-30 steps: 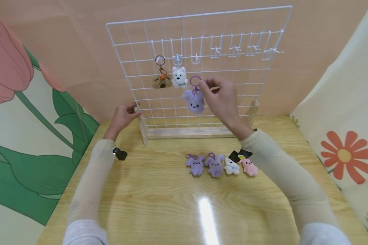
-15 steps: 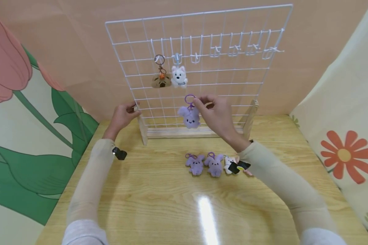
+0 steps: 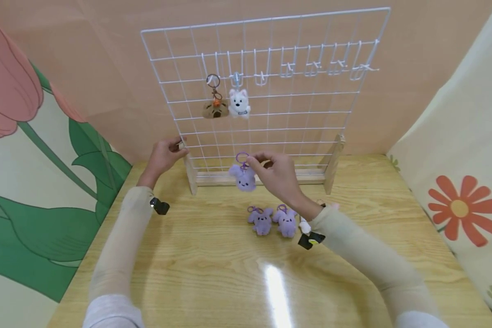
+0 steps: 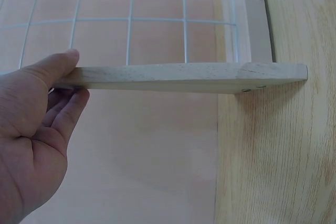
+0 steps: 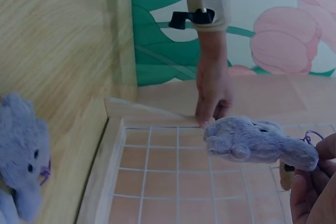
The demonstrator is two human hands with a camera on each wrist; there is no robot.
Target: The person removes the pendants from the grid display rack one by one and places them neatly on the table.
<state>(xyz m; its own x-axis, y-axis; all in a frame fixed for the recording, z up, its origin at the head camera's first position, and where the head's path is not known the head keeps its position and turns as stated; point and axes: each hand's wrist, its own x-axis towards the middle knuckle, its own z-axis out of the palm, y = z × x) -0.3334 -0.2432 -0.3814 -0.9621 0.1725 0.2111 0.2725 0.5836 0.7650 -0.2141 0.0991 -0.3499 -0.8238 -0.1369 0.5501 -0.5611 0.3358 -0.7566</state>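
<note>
My right hand (image 3: 276, 177) pinches a purple plush keychain (image 3: 245, 179) near its purple ring, so the toy dangles in front of the lower part of a white wire grid rack (image 3: 270, 120). In the right wrist view the furry keychain (image 5: 247, 140) hangs from the fingertips. At the rack's left side, my left hand (image 3: 164, 157) holds the upper end of a wooden side support (image 4: 173, 78), thumb on one face and fingers on the other. A brown plush keychain (image 3: 215, 110) and a white plush dog keychain (image 3: 239, 104) hang from the two leftmost hooks.
Two purple plush keychains (image 3: 262, 222) lie on the wooden table (image 3: 213, 264). Beside them a white plush (image 3: 305, 226) is mostly hidden by my right wrist and its camera. Several white hooks (image 3: 287, 70) without keychains continue rightward along the grid.
My right hand has come down and leftward with the purple plush keychain, from just below the hooks to the rack's base. The left hand stays put.
</note>
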